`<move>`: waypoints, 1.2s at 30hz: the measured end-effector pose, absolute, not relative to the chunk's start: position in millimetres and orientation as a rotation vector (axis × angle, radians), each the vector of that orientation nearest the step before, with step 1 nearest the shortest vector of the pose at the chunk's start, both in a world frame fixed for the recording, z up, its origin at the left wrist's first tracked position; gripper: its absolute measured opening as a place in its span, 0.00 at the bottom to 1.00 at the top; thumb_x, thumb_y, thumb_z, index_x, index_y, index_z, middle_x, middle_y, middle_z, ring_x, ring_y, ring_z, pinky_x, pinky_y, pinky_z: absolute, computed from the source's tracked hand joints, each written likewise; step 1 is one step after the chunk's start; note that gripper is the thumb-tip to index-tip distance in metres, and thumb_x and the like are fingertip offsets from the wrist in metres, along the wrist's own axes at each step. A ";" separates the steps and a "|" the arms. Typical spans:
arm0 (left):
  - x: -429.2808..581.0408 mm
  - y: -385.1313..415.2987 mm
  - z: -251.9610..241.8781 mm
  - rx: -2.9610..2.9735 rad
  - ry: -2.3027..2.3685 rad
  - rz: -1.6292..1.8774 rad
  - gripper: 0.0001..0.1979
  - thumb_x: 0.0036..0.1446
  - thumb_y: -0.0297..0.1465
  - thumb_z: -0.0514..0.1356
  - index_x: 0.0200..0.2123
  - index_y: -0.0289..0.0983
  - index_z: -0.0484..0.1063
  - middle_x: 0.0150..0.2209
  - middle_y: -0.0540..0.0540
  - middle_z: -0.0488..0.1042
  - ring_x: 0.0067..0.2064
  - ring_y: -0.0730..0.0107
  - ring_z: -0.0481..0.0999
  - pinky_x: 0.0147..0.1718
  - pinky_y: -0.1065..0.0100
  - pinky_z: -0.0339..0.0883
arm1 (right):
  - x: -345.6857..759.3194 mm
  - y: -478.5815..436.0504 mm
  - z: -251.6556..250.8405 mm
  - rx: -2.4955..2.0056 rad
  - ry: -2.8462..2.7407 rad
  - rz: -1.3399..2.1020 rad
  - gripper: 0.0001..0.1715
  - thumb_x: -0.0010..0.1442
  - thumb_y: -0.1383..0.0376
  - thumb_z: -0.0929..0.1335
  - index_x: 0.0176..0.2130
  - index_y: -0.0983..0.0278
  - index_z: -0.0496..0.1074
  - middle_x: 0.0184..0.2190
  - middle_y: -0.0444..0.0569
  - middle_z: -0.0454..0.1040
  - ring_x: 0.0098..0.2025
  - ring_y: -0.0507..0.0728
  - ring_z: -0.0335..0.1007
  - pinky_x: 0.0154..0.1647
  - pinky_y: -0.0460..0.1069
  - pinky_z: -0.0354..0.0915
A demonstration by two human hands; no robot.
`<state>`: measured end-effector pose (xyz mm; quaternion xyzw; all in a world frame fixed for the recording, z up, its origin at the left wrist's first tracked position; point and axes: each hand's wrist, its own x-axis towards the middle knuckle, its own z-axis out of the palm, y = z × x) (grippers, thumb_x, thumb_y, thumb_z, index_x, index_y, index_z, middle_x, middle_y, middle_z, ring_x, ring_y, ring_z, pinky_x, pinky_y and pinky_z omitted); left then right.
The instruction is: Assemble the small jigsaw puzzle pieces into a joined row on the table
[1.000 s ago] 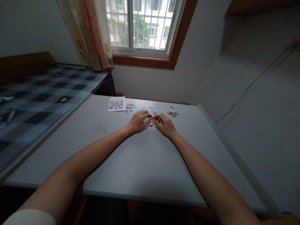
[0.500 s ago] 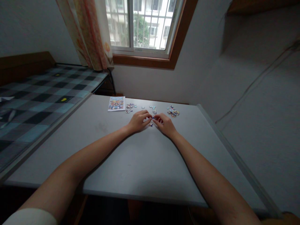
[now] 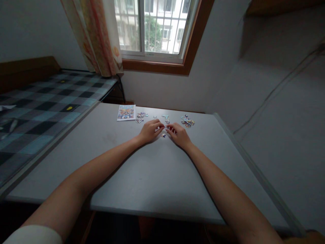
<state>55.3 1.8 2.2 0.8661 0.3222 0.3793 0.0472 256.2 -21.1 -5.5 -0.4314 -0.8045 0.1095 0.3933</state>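
My left hand (image 3: 151, 130) and my right hand (image 3: 178, 134) face each other over the table, fingertips pinched and almost meeting. Between them are small jigsaw puzzle pieces (image 3: 166, 127), largely covered by the fingers. Just nearer to me, a small dark-and-light group of puzzle pieces (image 3: 163, 135) lies on the table. Beyond the fingertips, a joined strip of puzzle pieces (image 3: 167, 119) lies flat. One single piece (image 3: 155, 117) sits behind my left hand.
A printed picture sheet (image 3: 126, 112) lies at the table's far left, beside a loose group of pieces (image 3: 141, 116). A heap of pieces (image 3: 187, 121) is at the right. The grey table (image 3: 152, 176) adjoins a checked bed (image 3: 38, 112), below a window (image 3: 162, 27).
My fingertips have shifted very slightly, and the dark piece seen between them now looks lighter. Both arms and the other pieces have stayed in place.
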 end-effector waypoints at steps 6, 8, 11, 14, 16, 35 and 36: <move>55.6 2.4 1.6 2.645 0.990 1.156 0.09 0.63 0.32 0.56 0.36 0.37 0.75 0.32 0.47 0.73 0.32 0.72 0.71 0.35 0.68 0.65 | 255.5 -22.0 -3.8 -1.107 -2.059 0.246 0.12 0.64 0.58 0.65 0.41 0.62 0.72 0.31 0.47 0.70 0.28 0.52 0.65 0.32 0.48 0.63; 55.6 2.0 2.3 2.650 0.994 1.148 0.09 0.63 0.32 0.56 0.36 0.37 0.75 0.32 0.47 0.73 0.32 0.72 0.71 0.35 0.68 0.65 | 255.3 -22.3 -3.5 -1.118 -2.058 0.235 0.13 0.65 0.57 0.64 0.42 0.62 0.72 0.31 0.47 0.70 0.28 0.53 0.65 0.33 0.49 0.63; 55.4 1.5 3.0 2.658 0.994 1.142 0.09 0.63 0.32 0.56 0.35 0.37 0.75 0.32 0.47 0.73 0.32 0.72 0.70 0.35 0.68 0.65 | 255.7 -22.0 -4.1 -1.142 -2.064 0.206 0.14 0.65 0.57 0.64 0.41 0.62 0.73 0.31 0.48 0.70 0.28 0.53 0.65 0.34 0.49 0.64; 55.5 0.9 3.4 2.663 0.990 1.151 0.09 0.63 0.32 0.56 0.35 0.37 0.75 0.32 0.47 0.73 0.31 0.72 0.70 0.34 0.69 0.64 | 256.6 -21.1 -5.1 -1.152 -2.069 0.198 0.13 0.65 0.57 0.63 0.40 0.62 0.73 0.32 0.47 0.70 0.29 0.53 0.66 0.35 0.49 0.64; 55.5 0.4 3.5 2.668 0.997 1.164 0.08 0.62 0.32 0.57 0.35 0.37 0.75 0.32 0.48 0.73 0.31 0.72 0.70 0.34 0.69 0.64 | 257.0 -20.6 -5.6 -1.145 -2.066 0.213 0.13 0.65 0.57 0.63 0.40 0.62 0.73 0.32 0.48 0.71 0.31 0.54 0.66 0.35 0.49 0.64; 55.4 1.8 1.0 2.703 0.973 1.206 0.05 0.61 0.30 0.59 0.33 0.37 0.74 0.31 0.49 0.73 0.30 0.74 0.70 0.33 0.70 0.63 | 255.5 -22.3 -2.3 -1.085 -2.079 0.260 0.12 0.66 0.59 0.62 0.39 0.62 0.72 0.31 0.47 0.69 0.31 0.53 0.65 0.34 0.48 0.62; 55.5 1.6 1.0 2.701 0.976 1.208 0.06 0.61 0.30 0.59 0.33 0.37 0.74 0.31 0.49 0.73 0.30 0.74 0.70 0.33 0.70 0.63 | 255.5 -22.4 -2.2 -1.088 -2.080 0.262 0.12 0.66 0.59 0.62 0.38 0.62 0.72 0.31 0.47 0.69 0.31 0.53 0.65 0.34 0.48 0.62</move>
